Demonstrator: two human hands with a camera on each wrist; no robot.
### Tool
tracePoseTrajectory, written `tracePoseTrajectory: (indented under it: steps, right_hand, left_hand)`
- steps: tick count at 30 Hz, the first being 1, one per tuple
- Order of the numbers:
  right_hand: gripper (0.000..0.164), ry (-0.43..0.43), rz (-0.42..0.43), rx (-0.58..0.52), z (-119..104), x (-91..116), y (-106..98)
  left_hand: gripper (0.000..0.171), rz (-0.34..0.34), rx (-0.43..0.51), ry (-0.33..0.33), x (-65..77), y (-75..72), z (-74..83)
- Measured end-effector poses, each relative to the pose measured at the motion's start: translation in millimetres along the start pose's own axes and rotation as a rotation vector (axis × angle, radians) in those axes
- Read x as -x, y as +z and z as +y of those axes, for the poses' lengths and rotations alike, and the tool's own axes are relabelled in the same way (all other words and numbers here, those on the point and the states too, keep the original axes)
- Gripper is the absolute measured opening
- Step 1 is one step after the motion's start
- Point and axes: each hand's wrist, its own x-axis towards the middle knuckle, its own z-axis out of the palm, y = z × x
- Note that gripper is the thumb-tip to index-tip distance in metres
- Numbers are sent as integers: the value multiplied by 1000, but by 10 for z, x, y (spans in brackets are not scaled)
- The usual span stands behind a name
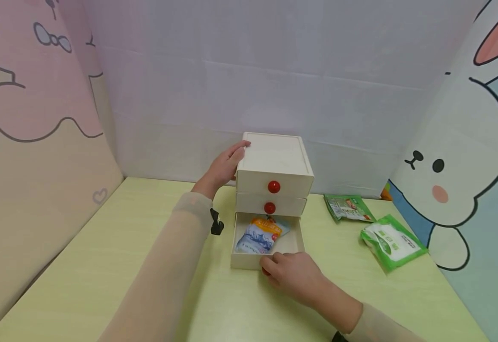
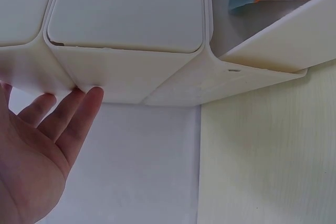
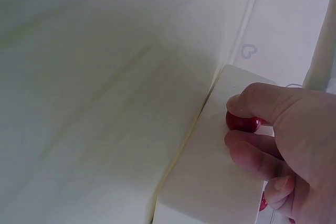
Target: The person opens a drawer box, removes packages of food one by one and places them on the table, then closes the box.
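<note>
A small white drawer cabinet (image 1: 274,154) with red round knobs stands at the back middle of the table. Its bottom drawer (image 1: 244,261) is pulled out, and a blue, white and orange snack bag (image 1: 257,237) lies inside. My left hand (image 1: 223,168) steadies the cabinet's left side near the top; in the left wrist view its fingertips (image 2: 93,95) touch the white side wall, fingers extended. At the drawer's front, my right hand (image 1: 293,278) pinches the red knob (image 3: 244,123) between thumb and fingers.
To the right of the cabinet lie two green packets: a darker printed one (image 1: 348,208) further back and a green-and-white one (image 1: 393,242) nearer. Fabric walls with cartoon drawings enclose the pale yellow-green table (image 1: 116,247) at the back and sides.
</note>
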Motion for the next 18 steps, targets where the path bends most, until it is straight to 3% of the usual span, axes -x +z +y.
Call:
tracePoseTrajectory:
  steps: [18]
  right_hand:
    - [22, -22, -7, -17, -59, 24, -66]
  left_hand:
    - [53, 1, -22, 8, -21, -7, -34]
